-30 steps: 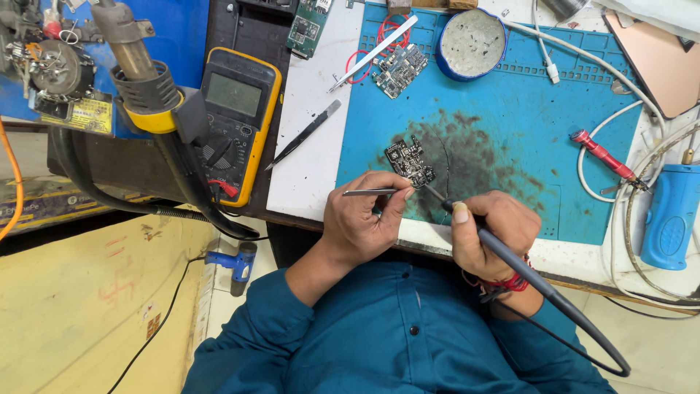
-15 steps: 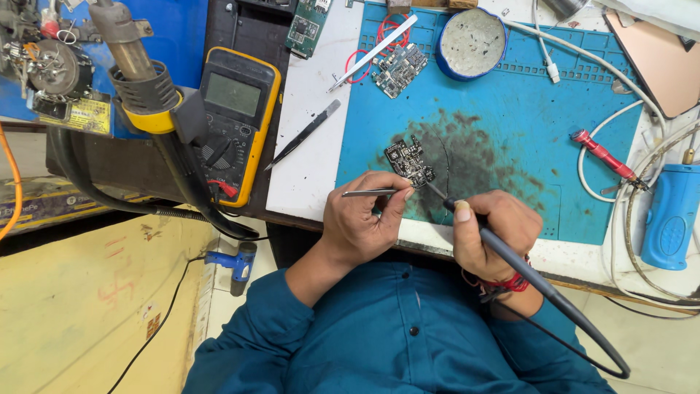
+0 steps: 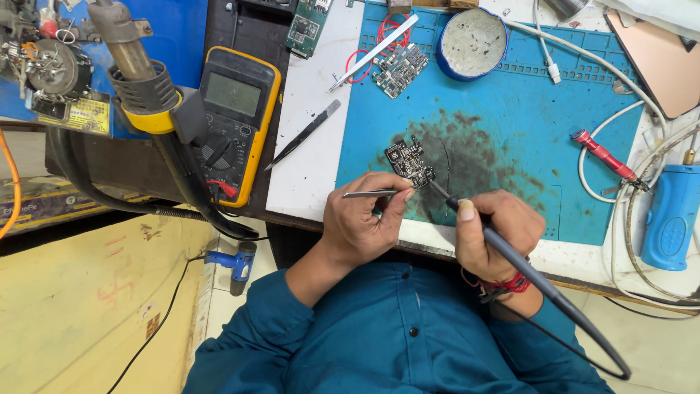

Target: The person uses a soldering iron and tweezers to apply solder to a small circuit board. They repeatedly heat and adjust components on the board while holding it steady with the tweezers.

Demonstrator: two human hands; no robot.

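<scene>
A small black circuit board (image 3: pixel 408 160) lies on the scorched patch of a blue work mat (image 3: pixel 525 109). My left hand (image 3: pixel 364 222) pinches slim metal tweezers (image 3: pixel 367 194), held level just below the board, with the fingertips almost touching the board's near corner. My right hand (image 3: pixel 496 233) grips a dark soldering iron (image 3: pixel 510 255) like a pen. Its thin tip (image 3: pixel 435 190) rests at the board's lower right edge, and its cable trails off past my right sleeve.
A yellow multimeter (image 3: pixel 233 117) and a hot-air gun (image 3: pixel 135 66) sit at the left. Black tweezers (image 3: pixel 302 135), white tweezers (image 3: pixel 373 52), a second board (image 3: pixel 399 69) and a round tin (image 3: pixel 474 42) lie farther back. A red-handled tool (image 3: pixel 601 155), white cables and a blue device (image 3: pixel 669 217) are at the right.
Both hands stay on the board with only slight shifts; the iron tip stays at the board's edge.
</scene>
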